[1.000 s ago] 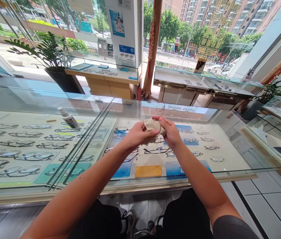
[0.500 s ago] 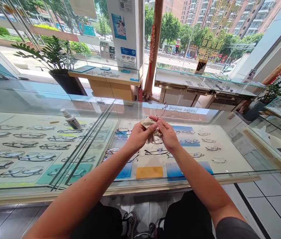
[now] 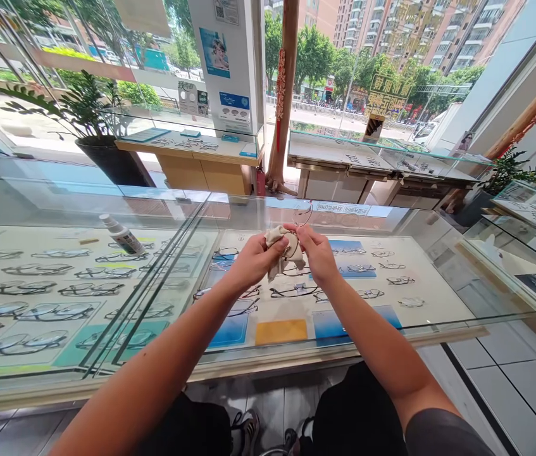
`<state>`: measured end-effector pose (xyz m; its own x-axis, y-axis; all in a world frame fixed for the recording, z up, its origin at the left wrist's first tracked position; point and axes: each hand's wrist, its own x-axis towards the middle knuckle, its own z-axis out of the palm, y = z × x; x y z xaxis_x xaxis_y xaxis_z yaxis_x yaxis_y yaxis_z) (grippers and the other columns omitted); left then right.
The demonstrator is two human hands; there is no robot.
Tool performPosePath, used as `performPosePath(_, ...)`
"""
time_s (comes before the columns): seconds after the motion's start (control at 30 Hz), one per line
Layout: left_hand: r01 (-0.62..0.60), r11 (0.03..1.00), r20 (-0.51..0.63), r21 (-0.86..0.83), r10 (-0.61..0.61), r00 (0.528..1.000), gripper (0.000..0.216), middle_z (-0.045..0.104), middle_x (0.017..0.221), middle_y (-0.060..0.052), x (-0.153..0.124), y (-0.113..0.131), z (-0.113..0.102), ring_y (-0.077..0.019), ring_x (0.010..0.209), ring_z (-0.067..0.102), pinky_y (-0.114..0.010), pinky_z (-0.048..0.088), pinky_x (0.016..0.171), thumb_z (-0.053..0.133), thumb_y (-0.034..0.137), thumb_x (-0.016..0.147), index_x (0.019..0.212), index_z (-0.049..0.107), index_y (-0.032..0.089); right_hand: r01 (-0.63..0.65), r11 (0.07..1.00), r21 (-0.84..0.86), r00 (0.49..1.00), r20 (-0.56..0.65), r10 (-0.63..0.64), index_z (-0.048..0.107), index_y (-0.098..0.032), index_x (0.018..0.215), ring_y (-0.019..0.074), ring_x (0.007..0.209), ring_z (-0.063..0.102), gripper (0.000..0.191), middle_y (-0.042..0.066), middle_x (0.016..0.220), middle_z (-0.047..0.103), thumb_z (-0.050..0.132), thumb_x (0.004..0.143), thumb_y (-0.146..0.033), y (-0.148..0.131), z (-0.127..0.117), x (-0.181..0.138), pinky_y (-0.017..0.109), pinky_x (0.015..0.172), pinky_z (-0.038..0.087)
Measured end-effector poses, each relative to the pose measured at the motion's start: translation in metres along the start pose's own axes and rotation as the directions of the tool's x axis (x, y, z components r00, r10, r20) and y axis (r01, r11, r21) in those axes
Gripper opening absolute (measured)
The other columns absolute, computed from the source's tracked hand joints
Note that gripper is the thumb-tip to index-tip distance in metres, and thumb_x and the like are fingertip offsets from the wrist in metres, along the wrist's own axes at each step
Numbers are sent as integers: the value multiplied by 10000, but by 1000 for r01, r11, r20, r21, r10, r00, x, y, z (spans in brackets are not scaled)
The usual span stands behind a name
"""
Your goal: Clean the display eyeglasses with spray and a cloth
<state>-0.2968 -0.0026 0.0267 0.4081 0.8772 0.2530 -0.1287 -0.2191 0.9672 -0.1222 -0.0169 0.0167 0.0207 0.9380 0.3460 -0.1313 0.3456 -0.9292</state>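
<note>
Your thin wire-rimmed glasses point(image 3: 302, 215) sit between your two hands above the glass counter point(image 3: 438, 253), one lens ring poking up clear while the rest is buried in the beige cloth point(image 3: 283, 252); the hidden part's shape can't be made out. Your left hand point(image 3: 251, 261) is closed around the cloth, and your right hand point(image 3: 317, 253) pinches the frame at its fingertips. Under the glass lie rows of display glasses point(image 3: 296, 290) and an orange card point(image 3: 281, 331). A spray bottle point(image 3: 120, 234) lies well off to your left. The counter's near edge runs just beneath your forearms.
</note>
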Motion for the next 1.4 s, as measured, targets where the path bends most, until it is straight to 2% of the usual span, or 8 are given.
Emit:
performPosePath(0.17, -5, 1000, -22, 24, 6, 1000, 527, 728, 788, -37, -3, 11, 5, -161, 636, 633, -267, 516, 590, 926, 620, 797, 978, 739, 162, 104, 993, -61, 992, 75, -99, 889, -253, 1108, 261, 1124, 609, 498, 91, 1109, 758, 683, 985, -690, -6, 3, -4, 423, 1055, 511)
performPosePath(0.37, -19, 999, -112, 51, 25, 993, 619, 685, 668, -27, -3, 10, 8, -157, 548, 611, -254, 490, 503, 736, 783, 902, 916, 704, 166, 215, 967, -140, 974, 105, -201, 767, -263, 684, 293, 1187, 601, 567, 97, 1110, 839, 643, 1003, -715, -9, 6, -7, 483, 1178, 467)
performPosePath(0.53, -32, 997, 78, 72, 26, 997, 557, 739, 804, -60, -1, 5, -2, -191, 707, 682, -296, 565, 668, 734, 720, 940, 888, 700, 167, 111, 988, -106, 994, 14, -110, 902, -254, 982, 252, 1044, 624, 466, 83, 989, 762, 686, 982, -667, -3, -1, -3, 380, 878, 564)
performPosePath(0.67, -5, 996, 160, 90, -9, 987, 497, 702, 807, -42, -3, 9, -6, -150, 651, 596, -266, 485, 590, 802, 650, 917, 991, 706, 168, 33, 999, -28, 999, -37, -34, 910, -266, 1134, 157, 799, 550, 490, 48, 995, 680, 708, 955, -675, 3, -5, 1, 307, 690, 511)
performPosePath(0.77, -14, 995, 128, 101, 1, 992, 490, 701, 800, -40, -5, 12, -1, -141, 631, 584, -254, 476, 560, 844, 621, 885, 1001, 704, 166, 30, 999, -15, 1000, 10, -30, 901, -272, 1176, 142, 740, 530, 512, 37, 956, 667, 678, 983, -690, 5, -4, 1, 321, 716, 521)
performPosePath(0.9, -47, 996, 30, 71, 45, 999, 521, 699, 762, -28, -5, 11, 9, -141, 611, 595, -245, 502, 537, 828, 662, 881, 982, 682, 172, 133, 985, -107, 989, 85, -124, 888, -268, 1187, 225, 973, 641, 540, 72, 1068, 747, 633, 1015, -712, 1, 0, -3, 386, 894, 567)
performPosePath(1.07, -48, 997, -57, 56, 51, 997, 613, 653, 654, -17, -5, 8, 13, -123, 508, 541, -238, 456, 467, 726, 781, 913, 847, 646, 177, 257, 950, -177, 963, 129, -237, 863, -267, 851, 296, 1181, 643, 585, 90, 883, 768, 564, 1048, -729, -6, 4, -7, 473, 1117, 514)
performPosePath(1.4, -81, 987, 124, 139, 63, 990, 472, 701, 799, -37, -2, 9, -4, -150, 646, 579, -271, 494, 597, 743, 648, 959, 958, 688, 180, 119, 988, -96, 993, 10, -119, 900, -249, 1191, 208, 861, 555, 544, 22, 794, 564, 692, 972, -702, -2, -4, 0, 373, 827, 528)
